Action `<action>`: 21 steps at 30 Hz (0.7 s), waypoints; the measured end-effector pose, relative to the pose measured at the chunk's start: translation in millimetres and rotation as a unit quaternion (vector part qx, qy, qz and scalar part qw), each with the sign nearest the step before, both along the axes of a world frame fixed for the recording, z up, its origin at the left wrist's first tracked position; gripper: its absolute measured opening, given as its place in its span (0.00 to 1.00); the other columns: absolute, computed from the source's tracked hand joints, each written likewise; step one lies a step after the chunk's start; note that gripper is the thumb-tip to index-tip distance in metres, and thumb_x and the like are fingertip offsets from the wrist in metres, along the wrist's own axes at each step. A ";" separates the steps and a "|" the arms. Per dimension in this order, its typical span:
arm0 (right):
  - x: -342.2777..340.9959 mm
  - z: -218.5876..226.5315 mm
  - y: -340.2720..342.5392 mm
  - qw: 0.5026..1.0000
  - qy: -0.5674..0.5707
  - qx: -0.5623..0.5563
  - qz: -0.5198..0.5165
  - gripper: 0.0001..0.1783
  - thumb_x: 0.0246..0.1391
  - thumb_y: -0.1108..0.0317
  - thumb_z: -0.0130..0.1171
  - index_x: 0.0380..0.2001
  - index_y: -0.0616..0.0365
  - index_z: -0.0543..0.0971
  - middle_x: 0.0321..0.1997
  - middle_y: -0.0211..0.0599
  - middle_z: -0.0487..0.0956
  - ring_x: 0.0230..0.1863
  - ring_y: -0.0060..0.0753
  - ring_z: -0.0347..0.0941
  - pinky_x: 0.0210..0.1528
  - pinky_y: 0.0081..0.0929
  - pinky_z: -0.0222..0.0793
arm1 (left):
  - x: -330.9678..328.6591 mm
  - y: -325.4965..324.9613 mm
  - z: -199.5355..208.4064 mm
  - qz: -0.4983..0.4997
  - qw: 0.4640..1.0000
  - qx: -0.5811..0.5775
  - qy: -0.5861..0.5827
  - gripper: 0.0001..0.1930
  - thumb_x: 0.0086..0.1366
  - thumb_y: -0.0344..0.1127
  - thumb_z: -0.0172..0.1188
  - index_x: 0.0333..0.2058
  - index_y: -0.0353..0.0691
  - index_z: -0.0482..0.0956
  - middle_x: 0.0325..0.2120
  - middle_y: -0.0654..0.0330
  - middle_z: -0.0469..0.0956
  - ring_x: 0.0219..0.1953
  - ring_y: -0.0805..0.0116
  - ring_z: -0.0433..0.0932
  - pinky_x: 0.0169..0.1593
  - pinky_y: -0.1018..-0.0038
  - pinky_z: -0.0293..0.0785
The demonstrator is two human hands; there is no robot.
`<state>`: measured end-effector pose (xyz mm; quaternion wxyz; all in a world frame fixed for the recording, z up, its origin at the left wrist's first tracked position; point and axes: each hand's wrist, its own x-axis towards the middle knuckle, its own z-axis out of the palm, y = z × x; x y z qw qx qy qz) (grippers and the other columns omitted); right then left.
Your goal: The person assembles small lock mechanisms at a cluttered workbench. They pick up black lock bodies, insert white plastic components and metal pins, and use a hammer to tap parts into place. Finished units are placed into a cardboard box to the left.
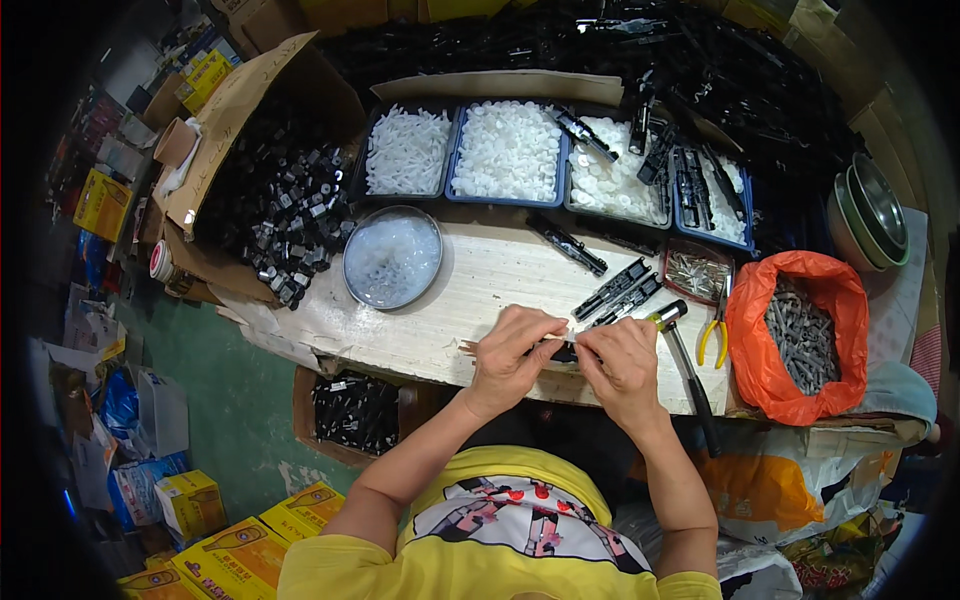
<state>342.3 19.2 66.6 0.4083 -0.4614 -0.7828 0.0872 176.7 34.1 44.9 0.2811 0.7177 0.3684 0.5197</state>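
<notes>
Apparently the left hand (512, 357) pinches a pale bit (560, 336) between thumb and forefinger above the near edge of the bench (470, 270); the bit looks light, stiff and easily dropped, best taken by its sides. That forearm (425, 450) slants inward. Beside it, the right hand (622, 362) leans in, fingers bent; whether its tips pinch anything, I can't tell

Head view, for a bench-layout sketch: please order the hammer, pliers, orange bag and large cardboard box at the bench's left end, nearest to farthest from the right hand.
1. Hammer: just right of the right hand.
2. Pliers: right of the hammer.
3. Orange bag: farther right.
4. Cardboard box: far left.
</notes>
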 end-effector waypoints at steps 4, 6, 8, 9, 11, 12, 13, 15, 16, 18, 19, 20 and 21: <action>-1.0 -14.4 1.4 0.996 -0.083 -0.026 0.019 0.08 0.36 0.75 0.64 0.25 0.55 0.77 0.25 0.27 0.74 0.29 0.29 0.67 0.36 0.30 0.53 | -15.9 0.0 -17.2 0.038 0.996 -0.006 0.080 0.11 0.45 0.21 0.62 0.30 0.37 0.78 0.31 0.60 0.77 0.40 0.62 0.73 0.43 0.72 0.67; -2.3 -18.1 2.4 0.991 -0.127 -0.040 0.030 0.08 0.36 0.74 0.64 0.24 0.54 0.78 0.25 0.26 0.73 0.30 0.28 0.66 0.37 0.31 0.53 | -18.5 -3.8 -21.0 0.040 0.992 -0.035 0.112 0.10 0.44 0.22 0.63 0.29 0.38 0.78 0.32 0.61 0.77 0.41 0.62 0.72 0.45 0.71 0.64; -4.0 -17.4 4.4 0.987 -0.148 -0.052 0.045 0.06 0.36 0.73 0.63 0.23 0.53 0.77 0.24 0.26 0.71 0.30 0.28 0.65 0.37 0.31 0.53 | -16.6 -6.2 -23.7 0.038 0.991 -0.041 0.124 0.09 0.44 0.24 0.63 0.27 0.39 0.78 0.33 0.63 0.77 0.42 0.63 0.71 0.46 0.71 0.61; -4.9 -16.3 5.7 0.984 -0.159 -0.058 0.053 0.06 0.37 0.73 0.63 0.23 0.53 0.77 0.23 0.26 0.70 0.31 0.29 0.64 0.37 0.31 0.52 | -15.7 -6.9 -24.8 0.037 0.990 -0.043 0.130 0.08 0.44 0.25 0.63 0.27 0.40 0.78 0.34 0.63 0.76 0.43 0.64 0.70 0.46 0.71 0.59; -6.0 -8.9 9.7 0.974 -0.197 -0.082 0.080 0.04 0.36 0.72 0.61 0.20 0.53 0.77 0.23 0.27 0.70 0.33 0.30 0.64 0.38 0.33 0.52 | -15.1 -7.2 -27.2 0.028 0.989 -0.045 0.139 0.07 0.44 0.26 0.62 0.25 0.41 0.77 0.34 0.64 0.75 0.43 0.64 0.70 0.46 0.71 0.58; -6.4 -6.2 11.6 0.967 -0.216 -0.094 0.094 0.03 0.35 0.71 0.60 0.19 0.53 0.77 0.23 0.27 0.70 0.34 0.31 0.64 0.38 0.33 0.52 | -14.7 -7.3 -28.0 0.023 0.988 -0.046 0.144 0.07 0.44 0.26 0.62 0.25 0.41 0.76 0.35 0.64 0.75 0.43 0.65 0.69 0.46 0.71 0.57; -6.7 -5.6 13.3 0.965 -0.223 -0.095 0.098 0.02 0.35 0.71 0.59 0.19 0.53 0.77 0.23 0.28 0.70 0.34 0.31 0.64 0.38 0.33 0.52 | -14.4 -6.8 -27.8 0.019 0.989 -0.046 0.142 0.06 0.44 0.26 0.62 0.24 0.41 0.76 0.35 0.64 0.75 0.43 0.65 0.69 0.46 0.71 0.57; -7.0 -4.5 15.6 0.961 -0.238 -0.098 0.105 0.01 0.36 0.70 0.59 0.17 0.53 0.77 0.23 0.28 0.70 0.34 0.31 0.64 0.38 0.34 0.52 | -13.8 -5.6 -27.0 0.009 0.989 -0.044 0.139 0.06 0.44 0.26 0.61 0.24 0.41 0.75 0.34 0.65 0.74 0.43 0.65 0.69 0.46 0.71 0.56; -7.2 -2.7 16.7 0.958 -0.244 -0.105 0.106 0.02 0.36 0.70 0.60 0.18 0.53 0.77 0.23 0.28 0.69 0.33 0.31 0.64 0.38 0.33 0.52 | -13.8 -5.2 -27.3 0.008 0.989 -0.043 0.141 0.06 0.44 0.26 0.61 0.24 0.41 0.75 0.34 0.65 0.74 0.43 0.65 0.69 0.46 0.71 0.56; -7.2 1.3 17.8 0.953 -0.257 -0.118 0.106 0.03 0.37 0.71 0.61 0.20 0.53 0.77 0.23 0.28 0.69 0.33 0.30 0.64 0.38 0.32 0.52 | -13.3 -4.8 -28.0 0.004 0.989 -0.041 0.145 0.06 0.44 0.26 0.61 0.23 0.41 0.75 0.35 0.65 0.74 0.42 0.65 0.69 0.47 0.71 0.56; -5.9 1.3 18.8 0.955 -0.248 -0.124 0.108 0.03 0.38 0.70 0.61 0.21 0.53 0.77 0.23 0.28 0.69 0.33 0.30 0.64 0.38 0.31 0.52 | -13.6 -4.5 -27.2 0.003 0.988 -0.045 0.150 0.06 0.45 0.27 0.61 0.23 0.42 0.75 0.35 0.65 0.73 0.42 0.65 0.68 0.47 0.71 0.55; -3.3 1.1 19.6 0.956 -0.239 -0.131 0.109 0.03 0.39 0.70 0.61 0.21 0.53 0.77 0.23 0.28 0.69 0.33 0.30 0.64 0.38 0.31 0.52 | -14.2 -4.3 -25.9 0.002 0.987 -0.050 0.155 0.06 0.45 0.27 0.61 0.23 0.42 0.74 0.34 0.65 0.73 0.42 0.65 0.68 0.46 0.71 0.55; 0.2 1.2 20.0 0.957 -0.231 -0.137 0.110 0.03 0.40 0.70 0.62 0.22 0.53 0.78 0.23 0.28 0.69 0.33 0.30 0.64 0.38 0.31 0.51 | -13.9 -3.9 -24.3 0.000 0.986 -0.054 0.160 0.06 0.45 0.27 0.62 0.23 0.42 0.74 0.34 0.65 0.73 0.42 0.65 0.68 0.46 0.70 0.55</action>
